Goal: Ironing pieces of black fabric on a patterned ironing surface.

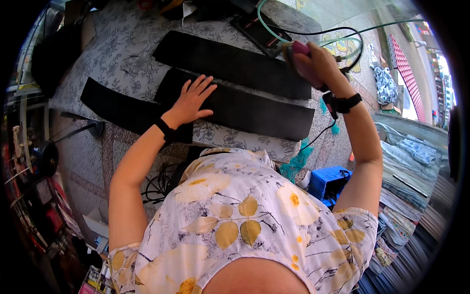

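My left hand [191, 101] lies palm down on a black fabric strip [257, 112], its fingers spread and nothing in its grip. In my right hand [326, 68] is the handle of a pink steam iron [304, 68]. The iron is tilted over the right end of a second black strip [231, 60], farther from me; whether it touches the fabric I cannot tell. A third black strip [117, 104] stretches to the left, partly behind my left wrist. All three rest on a floral-patterned cloth cover [126, 60] over the work surface.
Beyond the far strip lies a dark tray [257, 35]. A pale green hose [261, 16] and a black cord [315, 33] trail near the iron. A blue plastic basket [325, 182] stands low at right, near stacked folded fabrics [407, 176]. Black cables [158, 185] are bundled at lower left.
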`<action>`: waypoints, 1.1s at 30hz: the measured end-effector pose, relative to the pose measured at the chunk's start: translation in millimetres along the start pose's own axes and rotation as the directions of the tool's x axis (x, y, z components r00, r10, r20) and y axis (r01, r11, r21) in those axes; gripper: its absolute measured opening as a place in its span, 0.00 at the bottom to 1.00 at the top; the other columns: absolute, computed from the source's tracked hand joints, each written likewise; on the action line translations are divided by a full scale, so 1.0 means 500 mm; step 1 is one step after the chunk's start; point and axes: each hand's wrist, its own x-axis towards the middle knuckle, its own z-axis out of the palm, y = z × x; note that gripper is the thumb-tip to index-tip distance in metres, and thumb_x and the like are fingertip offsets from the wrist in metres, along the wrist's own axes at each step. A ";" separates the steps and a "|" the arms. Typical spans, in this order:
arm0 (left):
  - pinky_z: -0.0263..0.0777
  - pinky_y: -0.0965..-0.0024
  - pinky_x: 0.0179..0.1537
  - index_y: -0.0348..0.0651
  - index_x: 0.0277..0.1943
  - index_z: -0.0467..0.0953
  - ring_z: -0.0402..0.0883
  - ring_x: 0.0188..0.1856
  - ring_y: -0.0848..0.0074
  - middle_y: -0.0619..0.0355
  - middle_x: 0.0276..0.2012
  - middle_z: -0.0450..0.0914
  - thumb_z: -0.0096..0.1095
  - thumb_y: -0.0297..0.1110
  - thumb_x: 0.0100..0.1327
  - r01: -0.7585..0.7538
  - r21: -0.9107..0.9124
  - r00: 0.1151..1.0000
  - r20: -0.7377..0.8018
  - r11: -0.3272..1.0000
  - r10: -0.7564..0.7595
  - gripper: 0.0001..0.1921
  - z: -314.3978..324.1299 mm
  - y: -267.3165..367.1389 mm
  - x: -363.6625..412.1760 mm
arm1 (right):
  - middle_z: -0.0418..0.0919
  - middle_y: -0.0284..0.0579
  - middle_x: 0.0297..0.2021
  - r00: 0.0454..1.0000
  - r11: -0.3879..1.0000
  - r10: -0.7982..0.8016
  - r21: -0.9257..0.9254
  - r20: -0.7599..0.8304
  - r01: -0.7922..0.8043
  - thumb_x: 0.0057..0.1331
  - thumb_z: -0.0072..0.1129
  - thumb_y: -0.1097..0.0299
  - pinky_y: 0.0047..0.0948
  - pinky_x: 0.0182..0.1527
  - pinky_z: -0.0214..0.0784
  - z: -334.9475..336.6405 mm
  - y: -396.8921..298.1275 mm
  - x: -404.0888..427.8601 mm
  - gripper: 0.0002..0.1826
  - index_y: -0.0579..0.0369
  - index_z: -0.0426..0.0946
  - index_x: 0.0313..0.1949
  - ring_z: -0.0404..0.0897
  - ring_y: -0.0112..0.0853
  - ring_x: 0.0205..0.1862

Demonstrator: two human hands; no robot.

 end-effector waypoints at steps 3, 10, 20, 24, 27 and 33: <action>0.45 0.49 0.70 0.44 0.70 0.59 0.51 0.74 0.59 0.53 0.70 0.59 0.70 0.42 0.57 0.024 0.047 0.999 0.024 0.999 -0.025 0.40 0.013 -0.018 0.024 | 0.80 0.63 0.29 0.991 0.984 -0.127 0.127 0.043 0.121 0.65 0.59 0.46 0.49 0.39 0.72 0.103 -0.006 0.030 0.26 0.62 0.71 0.38 0.80 0.57 0.36; 0.55 0.56 0.65 0.45 0.61 0.70 0.66 0.61 0.62 0.54 0.54 0.69 0.77 0.34 0.46 -0.018 0.000 0.996 -0.084 1.000 0.018 0.36 -0.014 -0.008 0.052 | 0.77 0.55 0.43 0.990 0.986 -0.135 0.095 -0.038 0.138 0.60 0.64 0.54 0.44 0.43 0.71 0.166 -0.082 0.021 0.27 0.57 0.69 0.52 0.78 0.52 0.43; 0.62 0.63 0.56 0.51 0.56 0.77 0.75 0.54 0.70 0.60 0.48 0.76 0.65 0.24 0.54 -0.176 0.161 0.960 -0.192 0.971 0.205 0.24 -0.016 0.001 0.018 | 0.71 0.47 0.51 0.994 0.989 -0.094 0.109 -0.062 0.101 0.51 0.69 0.69 0.39 0.52 0.64 0.251 -0.087 -0.299 0.33 0.54 0.70 0.58 0.70 0.43 0.53; 0.63 0.62 0.58 0.52 0.58 0.76 0.73 0.59 0.69 0.58 0.54 0.75 0.60 0.26 0.57 -0.159 0.170 0.973 -0.138 0.972 0.183 0.24 -0.020 -0.012 0.005 | 0.72 0.48 0.50 0.999 0.993 -0.043 0.111 0.016 0.041 0.54 0.67 0.69 0.39 0.53 0.63 0.266 -0.061 -0.318 0.31 0.56 0.70 0.59 0.71 0.45 0.52; 0.61 0.62 0.61 0.53 0.60 0.74 0.70 0.62 0.68 0.58 0.56 0.74 0.64 0.26 0.54 -0.155 0.182 0.977 -0.117 0.971 0.178 0.28 -0.034 -0.007 0.016 | 0.72 0.42 0.46 0.999 0.984 0.020 0.175 0.026 -0.025 0.50 0.69 0.71 0.39 0.52 0.61 0.279 -0.060 -0.314 0.28 0.50 0.74 0.53 0.70 0.41 0.49; 0.57 0.60 0.64 0.52 0.56 0.75 0.67 0.64 0.67 0.59 0.56 0.73 0.68 0.24 0.50 -0.164 0.186 0.978 -0.095 0.969 0.184 0.27 -0.036 0.006 0.032 | 0.72 0.41 0.43 0.988 0.990 -0.080 0.104 -0.135 0.094 0.46 0.69 0.75 0.42 0.56 0.57 0.272 -0.072 -0.309 0.21 0.50 0.75 0.41 0.70 0.40 0.51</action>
